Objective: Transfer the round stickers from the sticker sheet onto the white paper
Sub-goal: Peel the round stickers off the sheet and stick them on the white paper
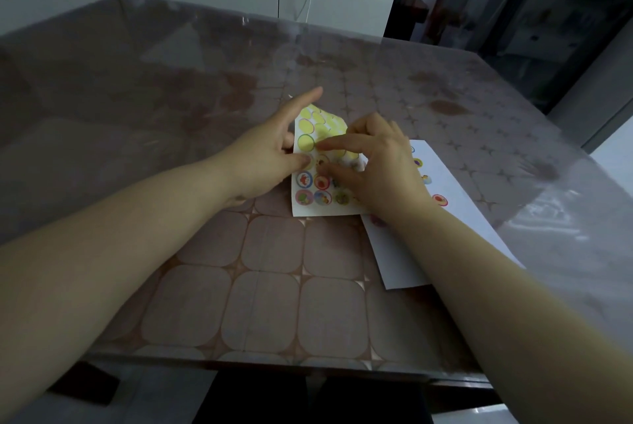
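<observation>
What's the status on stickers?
Left hand holds sticker sheet. Right hand fingertips at a round sticker, grip unclear. Several stickers on white paper. Nothing in the way.

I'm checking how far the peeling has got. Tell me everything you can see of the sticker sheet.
The sticker sheet is white-bordered paper on the table, its far end lifted. Far rows show empty yellow circles; round picture stickers fill the near rows. The left hand grips its left edge, thumb on top; the right hand touches its middle with two fingers.
</observation>
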Motion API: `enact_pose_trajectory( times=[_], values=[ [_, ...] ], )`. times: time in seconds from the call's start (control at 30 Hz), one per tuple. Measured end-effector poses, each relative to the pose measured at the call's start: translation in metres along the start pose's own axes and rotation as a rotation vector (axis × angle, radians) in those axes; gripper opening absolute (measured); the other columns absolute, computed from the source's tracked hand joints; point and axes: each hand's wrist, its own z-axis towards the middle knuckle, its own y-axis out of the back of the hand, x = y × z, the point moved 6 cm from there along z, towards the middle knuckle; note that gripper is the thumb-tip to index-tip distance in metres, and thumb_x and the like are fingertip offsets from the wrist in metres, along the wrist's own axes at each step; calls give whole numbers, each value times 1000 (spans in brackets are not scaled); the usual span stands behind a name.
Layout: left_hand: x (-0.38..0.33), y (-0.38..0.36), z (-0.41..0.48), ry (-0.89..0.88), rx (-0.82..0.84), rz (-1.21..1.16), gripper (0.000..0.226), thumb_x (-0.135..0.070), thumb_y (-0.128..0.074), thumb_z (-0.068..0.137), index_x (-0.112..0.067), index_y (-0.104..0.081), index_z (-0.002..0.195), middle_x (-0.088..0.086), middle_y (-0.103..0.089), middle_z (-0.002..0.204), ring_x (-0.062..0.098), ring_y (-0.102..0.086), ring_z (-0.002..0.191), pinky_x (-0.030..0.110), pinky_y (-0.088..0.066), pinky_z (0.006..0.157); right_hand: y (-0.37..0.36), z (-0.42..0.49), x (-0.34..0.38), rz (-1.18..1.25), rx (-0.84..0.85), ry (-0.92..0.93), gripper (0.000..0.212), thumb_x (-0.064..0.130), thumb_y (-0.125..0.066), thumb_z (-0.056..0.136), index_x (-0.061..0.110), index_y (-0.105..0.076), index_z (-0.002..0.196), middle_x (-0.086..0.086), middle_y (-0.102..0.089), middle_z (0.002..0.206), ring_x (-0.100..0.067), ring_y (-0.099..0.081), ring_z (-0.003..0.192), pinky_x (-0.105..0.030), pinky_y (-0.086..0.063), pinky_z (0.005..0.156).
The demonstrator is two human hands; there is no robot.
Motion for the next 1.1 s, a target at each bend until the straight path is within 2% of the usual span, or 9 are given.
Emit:
enact_pose_trajectory(
  times=[0.17, 0.3, 0.33, 0.5, 0.63, 0.73, 0.83, 0.97, 1.1],
  values=[
    [4, 0, 0, 32, -35, 56, 73, 9, -49, 86, -39, -27, 137, 9, -70, 96, 16, -68, 90, 32, -51, 88, -3, -2, -3, -3, -8, -8, 31, 38, -71, 64, 25, -75, 91, -5, -58, 86, -27, -51, 79, -33, -37, 73],
    [2, -2, -1, 18, -4, 79, 70, 4, -51, 87, -46, -29, 132, 27, -64, 104, 33, -64, 98, 48, -49, 92, -3, -3, -1, -19, -36, 18, 27, 37, -71, 66, 26, -75, 90, -5, -59, 86, -24, -49, 78, -33, -36, 73],
    [1, -2, -1, 18, 3, 80, 71, 3, -51, 88, -46, -28, 133, 28, -63, 103, 34, -64, 97, 48, -49, 91, -2, -3, 0, -27, -50, 31, 26, 36, -71, 66, 26, -75, 89, -5, -59, 86, -25, -50, 78, -34, -37, 72],
    [-4, -3, -1, -13, -7, 3, 69, 6, -48, 89, -41, -28, 136, 22, -67, 102, 23, -67, 95, 34, -52, 89, 4, -3, 6, -85, -130, 104, 21, 27, -76, 63, 24, -75, 84, -3, -62, 84, -27, -55, 78, -33, -33, 74],
    [-1, 1, 1, -3, -32, -42, 67, 5, -49, 88, -43, -32, 132, 23, -66, 102, 24, -67, 94, 39, -50, 92, 8, -3, 10, -81, -157, 150, 18, 28, -75, 65, 23, -75, 83, 1, -66, 82, -26, -56, 76, -25, -24, 77],
    [0, 3, 3, -3, -59, -88, 65, 5, -50, 88, -39, -34, 132, 15, -67, 102, 19, -68, 90, 34, -52, 85, 11, -3, 13, -80, -181, 184, 18, 33, -70, 69, 23, -75, 83, 3, -68, 82, -21, -53, 76, -23, -22, 76],
    [0, 5, 4, 11, -103, -118, 62, 5, -50, 88, -34, -35, 134, 8, -68, 92, 14, -68, 80, 28, -52, 77, 13, -4, 17, -85, -202, 217, 17, 33, -67, 71, 22, -75, 82, 3, -69, 82, -24, -57, 74, -24, -23, 77],
    [1, 9, 3, 35, -144, -105, 59, 3, -51, 87, -33, -37, 132, 21, -66, 90, 23, -65, 80, 40, -50, 87, 12, -3, 19, -101, -185, 222, 12, 29, -71, 73, 22, -75, 83, 4, -70, 84, -26, -58, 76, -26, -25, 78],
    [4, 8, 3, 38, -135, -122, 61, 3, -50, 88, -33, -34, 134, 7, -71, 86, 19, -68, 79, 38, -51, 83, 8, -3, 16, -90, -114, 192, 24, 40, -62, 73, 25, -75, 86, 4, -68, 87, -27, -57, 81, -27, -24, 81]
  ],
)
